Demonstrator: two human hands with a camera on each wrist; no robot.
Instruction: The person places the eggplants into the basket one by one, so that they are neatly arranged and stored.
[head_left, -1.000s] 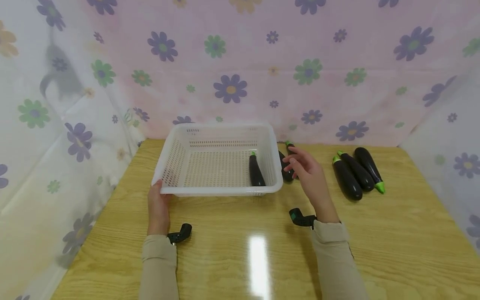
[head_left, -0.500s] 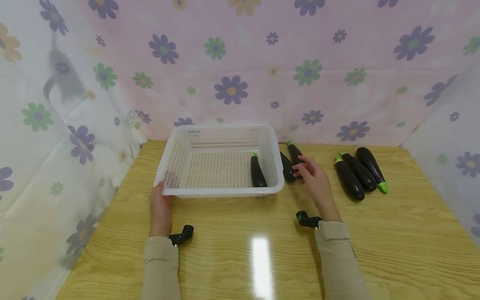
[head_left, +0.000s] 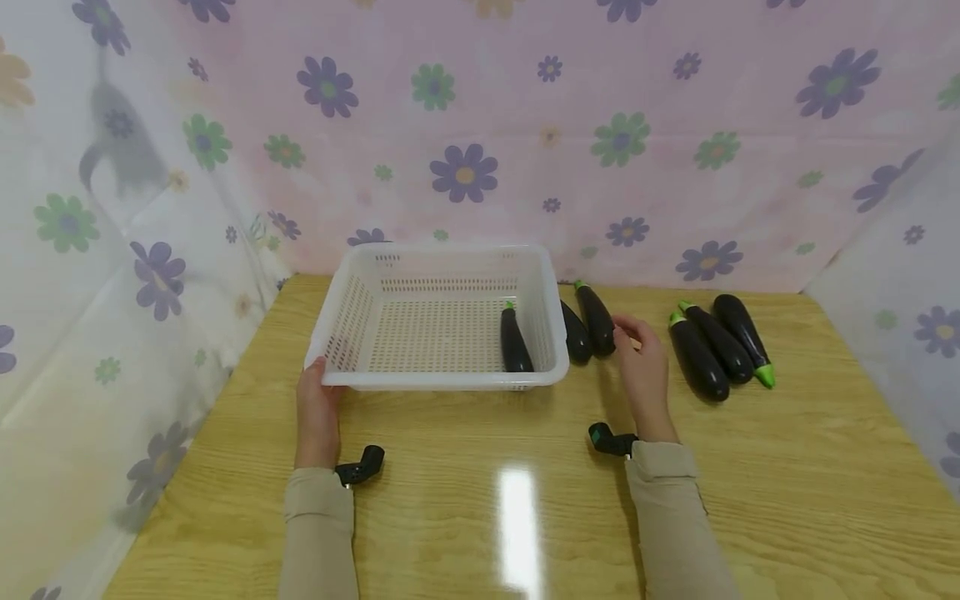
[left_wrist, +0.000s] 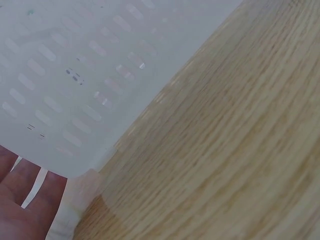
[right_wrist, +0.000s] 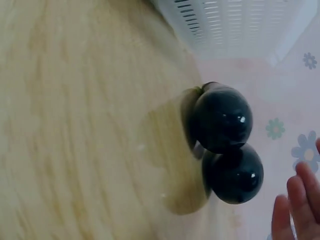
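A white perforated plastic basket (head_left: 442, 380) stands on the table with one dark eggplant (head_left: 514, 340) lying inside near its right wall. My left hand (head_left: 318, 417) grips the basket's front left corner, thumb at the rim; its fingers show under that corner in the left wrist view. Two more eggplants lie side by side just right of the basket, the nearer-to-basket eggplant (head_left: 576, 335) partly hidden by its wall. Just right of the outer eggplant (head_left: 596, 321) is my right hand (head_left: 643, 367), fingertips close to its side, holding nothing. The right wrist view shows loosely extended fingers (right_wrist: 298, 197) beside the rounded ends.
Farther right lies a group of three eggplants (head_left: 701, 358) with green caps. A flowered cloth (head_left: 465, 125) hangs behind the wooden table (head_left: 450, 500) and along both sides. The basket's back reaches close to the cloth.
My right hand has moved to the right, from over the two eggplants beside the basket to their right side, uncovering them. My left hand stays at the basket's corner.
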